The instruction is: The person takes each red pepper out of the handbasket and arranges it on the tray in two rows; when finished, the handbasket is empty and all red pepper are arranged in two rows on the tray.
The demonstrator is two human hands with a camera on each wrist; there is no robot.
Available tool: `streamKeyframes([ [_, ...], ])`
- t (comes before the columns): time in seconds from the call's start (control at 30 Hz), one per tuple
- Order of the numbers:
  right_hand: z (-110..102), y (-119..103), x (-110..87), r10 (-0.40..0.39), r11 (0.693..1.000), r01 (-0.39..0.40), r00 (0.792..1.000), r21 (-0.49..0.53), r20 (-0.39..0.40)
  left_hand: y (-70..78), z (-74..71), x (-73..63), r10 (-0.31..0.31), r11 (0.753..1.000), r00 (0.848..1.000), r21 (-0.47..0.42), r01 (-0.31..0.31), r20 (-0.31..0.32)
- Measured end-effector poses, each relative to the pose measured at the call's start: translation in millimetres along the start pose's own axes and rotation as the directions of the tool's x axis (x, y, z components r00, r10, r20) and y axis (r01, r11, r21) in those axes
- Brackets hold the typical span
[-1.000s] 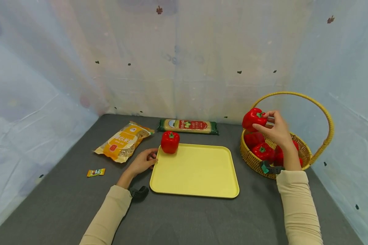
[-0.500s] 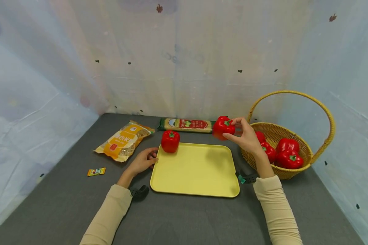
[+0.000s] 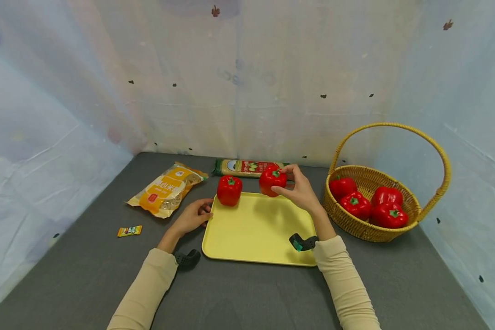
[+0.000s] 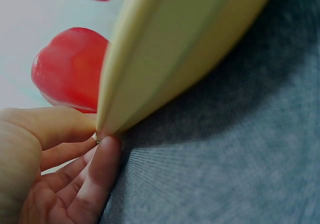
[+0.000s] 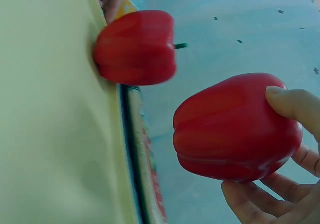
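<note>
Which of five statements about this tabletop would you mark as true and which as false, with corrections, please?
1. The right hand holds a red pepper off the yellow tray. True.
2. A second pepper stands on its side at the tray's near right corner. False: it stands upright at the far left corner.
3. Four peppers show inside the wicker basket. True.
4. The left hand grips the basket's handle. False: it pinches the tray's edge.
5. The orange and clear bag lies to the left of the tray in the head view. True.
</note>
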State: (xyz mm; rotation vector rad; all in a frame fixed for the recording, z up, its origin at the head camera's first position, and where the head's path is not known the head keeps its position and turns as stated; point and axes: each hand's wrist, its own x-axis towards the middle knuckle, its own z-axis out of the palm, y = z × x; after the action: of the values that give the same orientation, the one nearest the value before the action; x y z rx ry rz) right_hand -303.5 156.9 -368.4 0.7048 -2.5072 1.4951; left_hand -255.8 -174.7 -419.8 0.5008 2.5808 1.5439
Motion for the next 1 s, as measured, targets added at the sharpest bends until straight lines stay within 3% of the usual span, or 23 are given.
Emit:
streamKeyframes([
  [0.2, 19.7, 12.2, 5.6, 0.028, 0.999, -0.029, 0.999, 0.029, 0.024, -0.4, 0.4, -0.2, -0.002, 1.000, 1.000, 0.003, 0.002, -0.002],
  [0.53, 34.3, 21.4, 7.9, 0.075, 0.996, -0.072, 0.994, -0.048, 0.074, 3.6, 0.7, -1.5, -0.015, 1.000, 1.000, 0.011, 0.015, -0.008],
  [1.0, 41.0, 28.3, 5.1, 0.004, 1.000, -0.003, 0.997, -0.021, 0.079, 6.0, 0.4, -2.6, -0.007, 0.999, 1.000, 0.032, 0.007, -0.018],
])
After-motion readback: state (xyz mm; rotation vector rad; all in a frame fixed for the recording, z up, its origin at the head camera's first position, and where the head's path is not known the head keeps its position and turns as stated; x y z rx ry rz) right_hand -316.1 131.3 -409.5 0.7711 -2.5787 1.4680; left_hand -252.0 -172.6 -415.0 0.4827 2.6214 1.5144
